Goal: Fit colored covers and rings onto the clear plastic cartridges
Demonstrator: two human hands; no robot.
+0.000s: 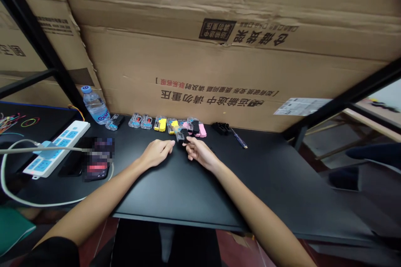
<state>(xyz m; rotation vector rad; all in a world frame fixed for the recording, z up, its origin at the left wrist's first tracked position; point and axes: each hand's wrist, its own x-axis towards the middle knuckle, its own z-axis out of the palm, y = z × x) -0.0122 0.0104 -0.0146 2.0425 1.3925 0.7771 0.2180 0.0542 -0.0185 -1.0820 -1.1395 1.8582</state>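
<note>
My right hand (200,153) pinches a small clear-and-black plastic piece (181,137) above the dark table, just in front of a row of similar pieces. Its exact kind is too small to tell. My left hand (158,152) is closed with curled fingers, its fingertips just left of that piece; whatever it may hold is hidden. Behind the hands stand clear pieces with yellow parts (161,124), clear pieces with red and blue inside (135,120), and pink and black ones (196,127). Another clear-and-black piece (115,122) lies at the row's left end.
A screwdriver (239,138) lies beside black parts (221,128) on the right. To the left are a water bottle (95,105), a white power strip (57,149) with a cable, and a phone-like device (98,167). Cardboard (194,62) walls the table's back.
</note>
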